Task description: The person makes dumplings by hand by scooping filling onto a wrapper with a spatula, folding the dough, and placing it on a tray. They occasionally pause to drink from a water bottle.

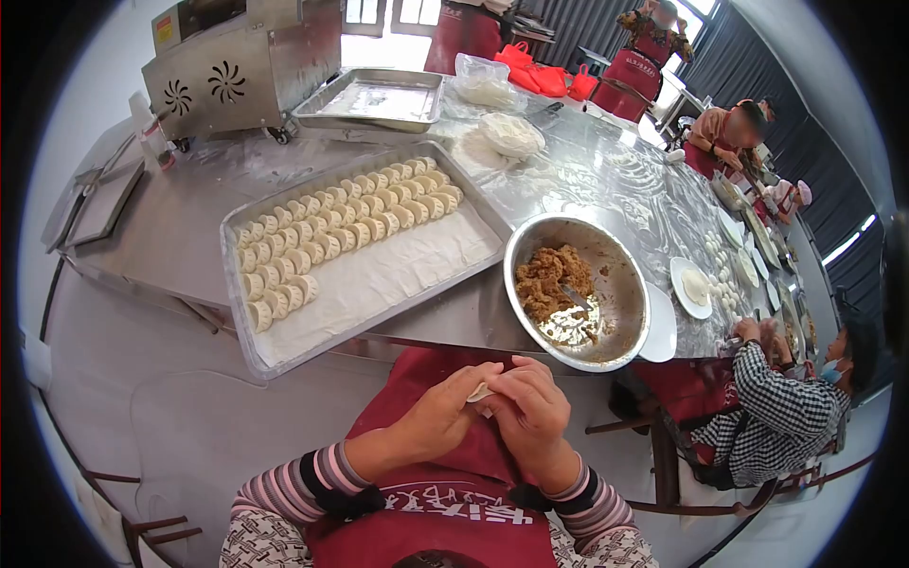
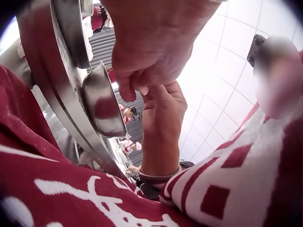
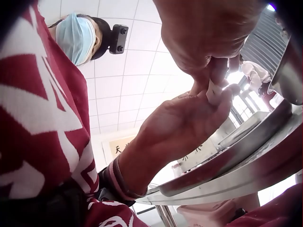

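A small pale dumpling (image 1: 480, 391) is held between my two hands, just in front of the apron and below the table edge. My left hand (image 1: 428, 415) cradles it from one side, its fingers around the lower part. From the other side my right hand (image 1: 532, 409) pinches its edge with thumb and curled fingers. In the right wrist view the white dough (image 3: 214, 93) shows between the fingertips; most of it is covered. On the table ahead, a paper-lined metal tray (image 1: 379, 308) bears rows of pleated dumplings (image 1: 346, 213). A steel bowl (image 1: 620, 322) beside it contains brown filling (image 1: 552, 279).
White plates (image 1: 660, 327) and small dough pieces (image 1: 724, 275) lie to the right. Behind are a flour bowl (image 1: 511, 135), another metal tray (image 1: 374, 99) and a steel machine (image 1: 241, 76). A person in a checked shirt (image 1: 781, 407) sits at the right; others work farther back.
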A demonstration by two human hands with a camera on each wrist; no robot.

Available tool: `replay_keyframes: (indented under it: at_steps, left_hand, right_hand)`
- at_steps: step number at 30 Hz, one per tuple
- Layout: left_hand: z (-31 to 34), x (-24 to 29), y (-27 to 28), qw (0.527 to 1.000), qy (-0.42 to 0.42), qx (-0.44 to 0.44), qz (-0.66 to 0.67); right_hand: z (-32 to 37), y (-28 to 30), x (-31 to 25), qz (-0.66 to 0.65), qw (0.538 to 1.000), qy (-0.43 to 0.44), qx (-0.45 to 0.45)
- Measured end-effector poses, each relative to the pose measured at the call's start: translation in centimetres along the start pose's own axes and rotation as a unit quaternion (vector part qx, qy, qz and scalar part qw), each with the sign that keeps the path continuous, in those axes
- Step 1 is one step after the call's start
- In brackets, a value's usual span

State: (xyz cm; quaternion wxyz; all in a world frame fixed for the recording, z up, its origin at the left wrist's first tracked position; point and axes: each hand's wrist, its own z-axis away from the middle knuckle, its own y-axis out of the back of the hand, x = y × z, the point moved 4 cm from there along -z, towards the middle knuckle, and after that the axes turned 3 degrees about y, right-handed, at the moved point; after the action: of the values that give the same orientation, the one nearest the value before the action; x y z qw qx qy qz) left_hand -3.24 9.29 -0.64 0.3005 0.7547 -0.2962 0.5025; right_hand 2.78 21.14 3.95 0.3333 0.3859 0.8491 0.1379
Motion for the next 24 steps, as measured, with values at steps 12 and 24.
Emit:
replay_keyframes:
  at_steps: [12,24]
  left_hand:
    - [0.6,-0.3,-0.4,0.993,0.071,0.080,0.057]
    - [0.6,-0.4,-0.2,0.993,0.094,0.057,0.045]
  right_hand:
    - [-0.4,-0.7,0.0,0.023,1.000,-0.012,0.013]
    - [-1.0,-0.8,-1.5,0.139,0.971,0.180,-0.079]
